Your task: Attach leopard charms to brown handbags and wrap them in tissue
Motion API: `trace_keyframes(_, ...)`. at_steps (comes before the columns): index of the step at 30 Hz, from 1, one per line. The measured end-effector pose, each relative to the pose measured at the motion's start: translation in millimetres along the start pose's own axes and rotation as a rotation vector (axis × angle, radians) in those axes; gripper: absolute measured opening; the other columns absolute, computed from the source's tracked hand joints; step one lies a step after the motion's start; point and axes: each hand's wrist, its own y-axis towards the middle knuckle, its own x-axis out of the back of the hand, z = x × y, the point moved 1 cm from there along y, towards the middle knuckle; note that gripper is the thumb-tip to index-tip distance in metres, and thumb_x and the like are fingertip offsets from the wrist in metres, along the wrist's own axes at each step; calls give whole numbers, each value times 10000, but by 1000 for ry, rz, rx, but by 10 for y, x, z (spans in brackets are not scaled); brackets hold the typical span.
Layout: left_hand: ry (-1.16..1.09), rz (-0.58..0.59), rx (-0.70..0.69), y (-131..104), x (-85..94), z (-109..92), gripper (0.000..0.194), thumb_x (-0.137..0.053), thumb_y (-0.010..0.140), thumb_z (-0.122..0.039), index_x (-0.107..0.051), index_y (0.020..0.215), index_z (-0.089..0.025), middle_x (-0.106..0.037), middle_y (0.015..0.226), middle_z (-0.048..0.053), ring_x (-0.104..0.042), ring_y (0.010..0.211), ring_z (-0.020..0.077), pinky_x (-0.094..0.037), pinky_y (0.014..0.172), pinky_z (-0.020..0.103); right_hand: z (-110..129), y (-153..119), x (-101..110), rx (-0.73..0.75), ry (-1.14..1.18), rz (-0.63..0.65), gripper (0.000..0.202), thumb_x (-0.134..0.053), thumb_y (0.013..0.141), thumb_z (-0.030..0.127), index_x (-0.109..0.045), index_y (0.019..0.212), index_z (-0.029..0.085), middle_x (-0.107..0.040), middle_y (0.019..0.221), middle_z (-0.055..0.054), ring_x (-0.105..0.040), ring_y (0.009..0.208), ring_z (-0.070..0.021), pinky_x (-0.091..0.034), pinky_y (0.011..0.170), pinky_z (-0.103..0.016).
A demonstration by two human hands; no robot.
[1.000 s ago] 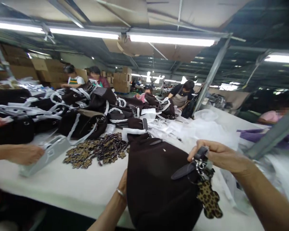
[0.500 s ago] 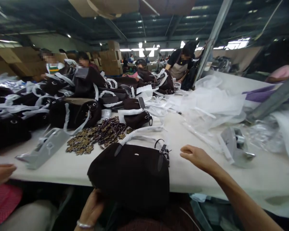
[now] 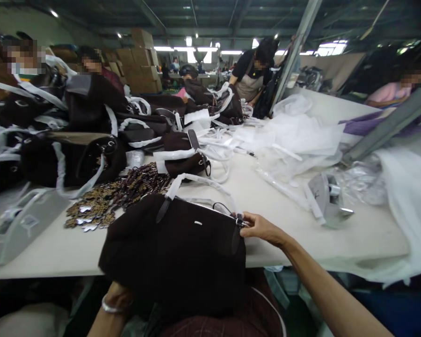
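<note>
A dark brown handbag (image 3: 182, 252) lies tilted at the table's front edge, over my lap. Its strap (image 3: 196, 180) is wrapped in white padding, and a zipper (image 3: 206, 206) runs along the top. My right hand (image 3: 263, 228) pinches the metal buckle (image 3: 239, 221) at the bag's upper right corner, thumb and fingers closed together. At the lower left, my left hand (image 3: 117, 295), with a bracelet at the wrist, holds the bag's bottom edge; its fingers are hidden behind the bag. Close to the bag's left side lies a heap of brown and gold tags or charms (image 3: 94, 210).
More dark bags (image 3: 70, 159) with wrapped straps pile up at left. Clear tape dispensers stand at left (image 3: 24, 224) and right (image 3: 324, 201). White plastic sheeting (image 3: 301, 140) covers the table's right rear, near a slanted metal post (image 3: 296, 56). Several people work beyond.
My right hand has moved left onto the buckle, from beside the bag. The view has shifted right and down, and the bag's left end has swung further left.
</note>
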Motion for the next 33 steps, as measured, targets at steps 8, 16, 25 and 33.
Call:
trace_keyframes(8, 226, -131, -524, 169, -479, -408, 449, -690, 658, -110, -606, 1096, -154, -651, 1150, 85, -623, 1068, 242, -553, 882, 323, 171, -196, 125, 12, -84, -76, 329, -751, 699, 437, -592, 755, 155, -619, 772, -6, -541, 653, -122, -421, 597, -249)
trace_keyframes(16, 699, 96, -1031, -820, -1029, -419, 224, -570, 879, -321, -656, 1056, -215, -664, 1054, 34, -626, 930, 195, -478, 889, 296, 165, -351, 80, -28, 239, -81, 361, -718, 769, 466, -547, 855, 160, -586, 703, 16, -534, 596, -97, -415, 580, -237)
trace_keyframes(25, 984, 833, -853, -885, -1974, 134, 188, -533, 864, -214, -685, 974, -217, -669, 974, 57, -601, 942, 217, -425, 880, 304, 79, -473, -72, -97, 214, -251, 372, -732, 726, 407, -612, 965, 149, -616, 785, 2, -498, 537, -60, -358, 463, -189)
trace_keyframes(33, 841, 847, -481, -559, -1882, 406, 164, -557, 829, -271, -647, 916, -166, -636, 794, 23, -581, 723, 170, -453, 678, 265, -66, -401, -276, -76, -3, -275, 451, -727, 709, 414, -625, 1079, 177, -606, 794, 9, -486, 581, -92, -405, 521, -223)
